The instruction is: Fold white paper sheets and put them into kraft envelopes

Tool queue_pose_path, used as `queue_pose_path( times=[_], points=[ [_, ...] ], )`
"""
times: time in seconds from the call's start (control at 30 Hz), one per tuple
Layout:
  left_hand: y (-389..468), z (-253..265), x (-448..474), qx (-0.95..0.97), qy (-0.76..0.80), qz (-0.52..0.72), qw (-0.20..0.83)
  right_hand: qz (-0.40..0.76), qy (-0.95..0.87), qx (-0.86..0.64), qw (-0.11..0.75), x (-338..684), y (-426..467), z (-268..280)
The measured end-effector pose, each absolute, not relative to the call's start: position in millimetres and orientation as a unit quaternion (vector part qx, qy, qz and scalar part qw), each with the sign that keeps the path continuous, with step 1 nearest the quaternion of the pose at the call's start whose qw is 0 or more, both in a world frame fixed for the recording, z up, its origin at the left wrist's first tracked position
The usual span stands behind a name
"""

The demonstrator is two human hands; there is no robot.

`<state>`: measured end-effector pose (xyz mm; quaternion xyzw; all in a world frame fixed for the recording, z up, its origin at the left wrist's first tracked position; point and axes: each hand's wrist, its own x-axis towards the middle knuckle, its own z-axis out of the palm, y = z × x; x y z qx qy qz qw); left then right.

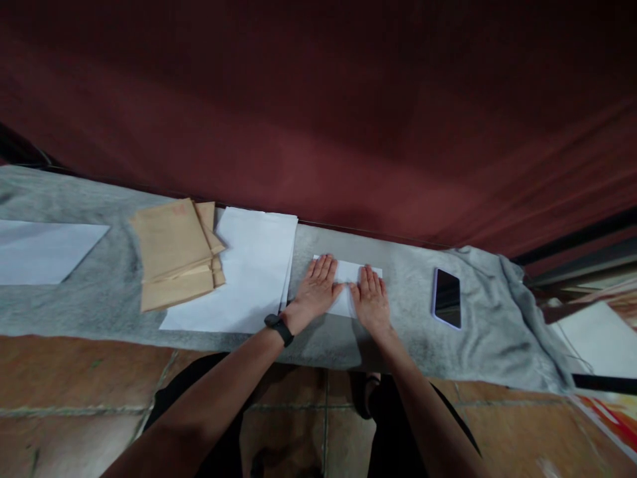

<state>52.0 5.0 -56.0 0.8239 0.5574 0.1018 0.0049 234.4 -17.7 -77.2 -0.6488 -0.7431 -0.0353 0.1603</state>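
Note:
A small white piece of paper, apparently folded (347, 272), lies on the grey cloth in front of me. My left hand (318, 285) presses flat on its left part, fingers stretched forward and thumb pointing inward. On the right part rests my right hand (371, 299), also flat, its thumb close to the left one. Both palms hide much of the sheet. Just left of my left hand is a stack of larger white paper sheets (253, 265). Brown envelopes (174, 245) lie in a pile over the left side of that stack.
Grey cloth (403, 292) covers the long narrow surface. A phone (446, 297) with a pale purple edge lies to the right. Another white sheet (44, 252) is at far left. A dark red upright surface (318, 133) stands behind. Tiled floor (64, 378) shows below.

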Motion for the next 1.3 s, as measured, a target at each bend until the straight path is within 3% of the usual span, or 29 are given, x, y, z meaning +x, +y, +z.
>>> queue_pose_path(
  times=[0.57, 0.77, 0.9, 1.3],
  points=[
    [-10, -47, 44, 0.835, 0.538, 0.112, -0.031, -0.017, -0.731, -0.665, 0.152, 265, -26, -77],
    [-23, -42, 60, 0.876, 0.464, 0.122, -0.038, 0.038, -0.75, -0.628, 0.202, 248, -32, -69],
    [-31, -46, 68, 0.884, 0.456, 0.107, -0.013, 0.074, -0.789, -0.583, 0.18, 231, -39, -68],
    [-36, -47, 70, 0.872, 0.478, 0.107, 0.02, -0.005, -0.783, -0.604, 0.149, 252, -40, -78]
  ],
)
